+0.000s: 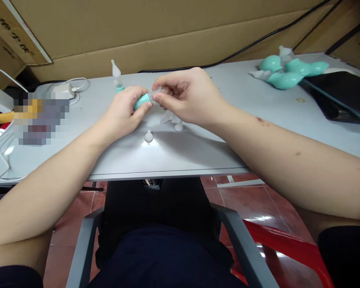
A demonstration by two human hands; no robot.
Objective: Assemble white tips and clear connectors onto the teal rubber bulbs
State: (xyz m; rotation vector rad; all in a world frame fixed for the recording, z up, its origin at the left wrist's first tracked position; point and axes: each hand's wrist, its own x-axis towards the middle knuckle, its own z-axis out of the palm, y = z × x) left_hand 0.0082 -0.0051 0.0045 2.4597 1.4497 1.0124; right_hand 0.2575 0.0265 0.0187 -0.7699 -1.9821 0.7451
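Note:
My left hand (120, 114) is wrapped round a teal bulb aspirator (141, 102), which lies tilted just above the table. At the bulb's mouth, my right hand (195, 96) pinches a clear nozzle piece (156, 93) between thumb and fingers. The nozzle touches the bulb's end; how far it is seated I cannot tell. Below the hands lie small whitish tips: one round-based tip (149, 137) near the front, another tip (178, 127) under my right hand, and a pale cluster (166, 118) partly hidden. Behind my left hand stands an upright clear nozzle (116, 74) with a teal base.
Several teal bulb aspirators (283, 80) are heaped at the back right, beside a dark phone-like device (345, 94). A white charger (64, 91) with cables and a blurred patch (43, 120) occupy the left. Cardboard (132, 28) walls the back; a black cable runs along it.

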